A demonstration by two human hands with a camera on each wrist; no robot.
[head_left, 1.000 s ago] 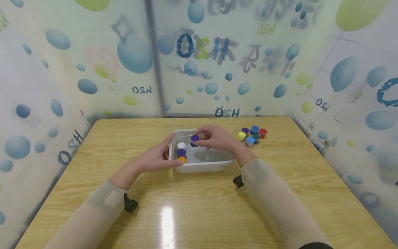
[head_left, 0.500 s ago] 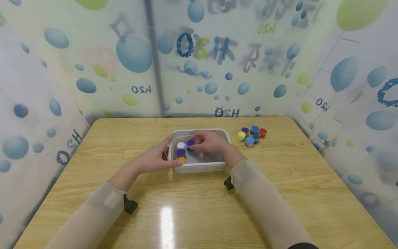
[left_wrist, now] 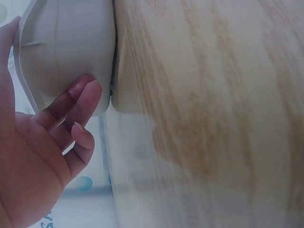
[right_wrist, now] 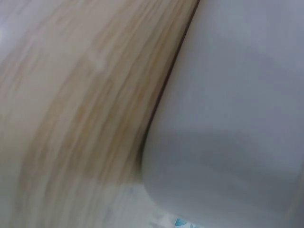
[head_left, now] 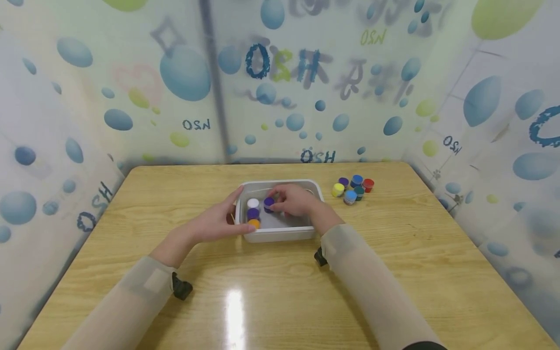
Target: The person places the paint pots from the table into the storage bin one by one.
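A white plastic bin (head_left: 280,235) sits on the table. My right hand (head_left: 294,199) reaches into it and pinches a small paint jar with a purple lid (head_left: 269,204) between thumb and fingers. Left of that jar, a white-lidded jar (head_left: 253,204), another purple-lidded jar (head_left: 253,214) and an orange-lidded jar (head_left: 254,224) line the bin's left end. My left hand (head_left: 214,221) spans that end, its thumb stretched over the front corner by the orange lid. In the left wrist view, relaxed fingers (left_wrist: 88,102) touch the bin's outer wall. The right wrist view shows only bin wall and table.
Right of the bin, several more paint jars stand grouped on the table, among them a yellow one (head_left: 338,189), a light blue one (head_left: 350,197) and a red one (head_left: 368,185). Patterned fabric walls (head_left: 280,112) enclose the wooden table (head_left: 280,291) behind and at both sides.
My right hand has moved left and lower into the bin, bringing the purple-lidded jar beside the others. In the last half second it has hardly shifted. The left hand has kept its place.
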